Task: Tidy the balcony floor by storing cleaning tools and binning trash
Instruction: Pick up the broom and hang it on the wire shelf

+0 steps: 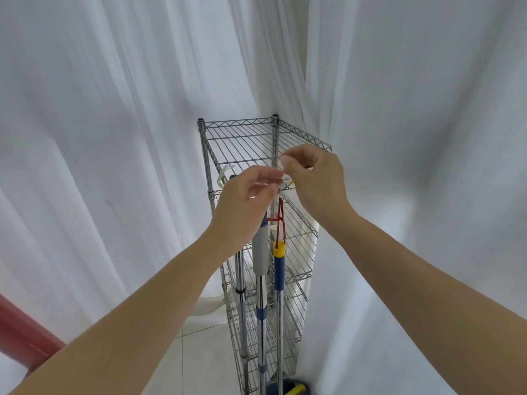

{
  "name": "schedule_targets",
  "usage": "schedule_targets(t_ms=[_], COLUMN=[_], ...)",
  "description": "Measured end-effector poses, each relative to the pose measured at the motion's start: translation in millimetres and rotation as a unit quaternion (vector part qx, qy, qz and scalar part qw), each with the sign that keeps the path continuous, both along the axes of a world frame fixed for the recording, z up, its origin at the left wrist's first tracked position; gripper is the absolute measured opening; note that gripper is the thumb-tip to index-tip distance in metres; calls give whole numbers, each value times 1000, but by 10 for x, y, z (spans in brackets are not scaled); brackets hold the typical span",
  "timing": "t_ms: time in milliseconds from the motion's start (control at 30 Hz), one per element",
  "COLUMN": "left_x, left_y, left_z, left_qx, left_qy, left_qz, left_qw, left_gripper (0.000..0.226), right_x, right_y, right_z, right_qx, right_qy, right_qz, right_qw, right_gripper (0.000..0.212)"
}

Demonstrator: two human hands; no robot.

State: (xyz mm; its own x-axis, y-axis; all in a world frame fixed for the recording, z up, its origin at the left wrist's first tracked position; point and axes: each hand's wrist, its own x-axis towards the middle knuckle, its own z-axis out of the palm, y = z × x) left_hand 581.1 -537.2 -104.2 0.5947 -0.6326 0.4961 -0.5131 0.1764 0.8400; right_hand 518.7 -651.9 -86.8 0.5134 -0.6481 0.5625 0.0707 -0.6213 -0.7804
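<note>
- Bare forearms reach up from the lower corners. The left hand [245,195] and right hand [316,178] each pinch a thin pale fastener [287,182] with curled fingers at a shelf edge; its kind is too small to tell.
- Blue-sleeved broom pole [279,273] with a yellow cap [279,249] hangs just below on a red cord loop [281,220]. It is probably light, stiff and apt to swing. The sleeve offers a better hold than the soft, thin cord.
- Grey-gripped chrome pole [261,252] and plain chrome pole [241,269] run alongside; the smooth metal is likely slippery.
- Tall chrome wire shelf rack [236,138], cornered by white curtains [114,109], carries the poles on its front. The contents of the lower tiers cannot be made out.
</note>
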Motion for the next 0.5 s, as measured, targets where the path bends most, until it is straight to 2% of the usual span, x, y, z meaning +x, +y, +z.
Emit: schedule_targets(t_ms=[233,500], left_x=[19,-125], left_y=[33,225], left_z=[32,-59], left_qx=[-6,-3], left_qy=[2,19], left_qz=[-100,-229], left_qw=[995,973], left_gripper=[25,21], right_x=[-217,-641], right_y=[166,637], right_z=[40,-114], right_qx=[-5,36], right_qy=[-12,-26], right_qz=[-79,-189], right_qw=[997,981], right_gripper=[13,18])
